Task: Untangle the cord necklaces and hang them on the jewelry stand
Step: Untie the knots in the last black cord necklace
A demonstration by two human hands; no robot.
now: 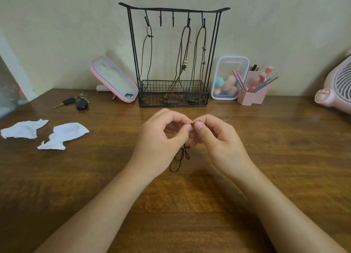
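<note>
Left hand and right hand are pinching a dark cord necklace between thumbs and fingertips, pinch points touching. The cord's loops are hanging below the pinch toward the table; jewelry stand beyond.

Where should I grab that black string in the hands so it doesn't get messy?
Pinch the black string at its top end, from above, where the left hand and right hand pinch it. The loops below hang slack and could tangle.
</note>
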